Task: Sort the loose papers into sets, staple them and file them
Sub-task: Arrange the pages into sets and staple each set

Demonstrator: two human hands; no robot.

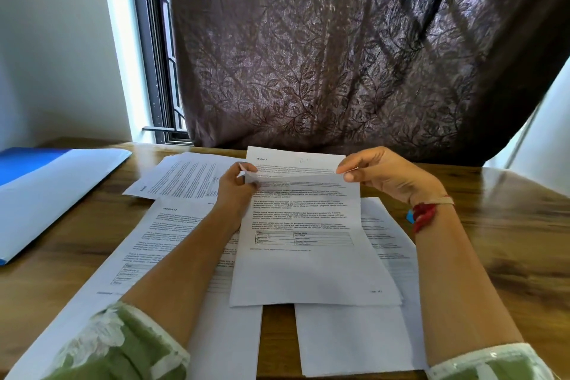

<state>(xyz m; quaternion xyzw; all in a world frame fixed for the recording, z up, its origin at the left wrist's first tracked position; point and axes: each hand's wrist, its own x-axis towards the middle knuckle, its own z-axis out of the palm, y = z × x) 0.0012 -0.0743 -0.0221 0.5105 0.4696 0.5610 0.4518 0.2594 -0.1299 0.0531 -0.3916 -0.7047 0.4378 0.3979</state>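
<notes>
You hold a thin set of white printed sheets [303, 256] over the middle of the wooden table [499, 225]. Its near edge rests on the other papers. Your left hand [236, 191] pinches the front sheet's top left corner, fingers curled round the edge. Your right hand [382, 176] clamps the top right corner between thumb and forefinger. The front sheet's top edge sits lower than the sheet behind it, whose heading shows above it. The pages carry blocks of small black type and a ruled table low down.

More flat sheets lie around it: one headed page [166, 244] under your left forearm, a turned page [185, 179] farther left, another [385, 241] just right of the held set, and a blank-looking rectangle [354, 339] near you. A glossy blue and white folder [46, 194] lies at the left edge.

A red thread band [424, 216] wraps your right wrist. A dark curtain [354, 55] with a leaf pattern hangs beyond the table.
</notes>
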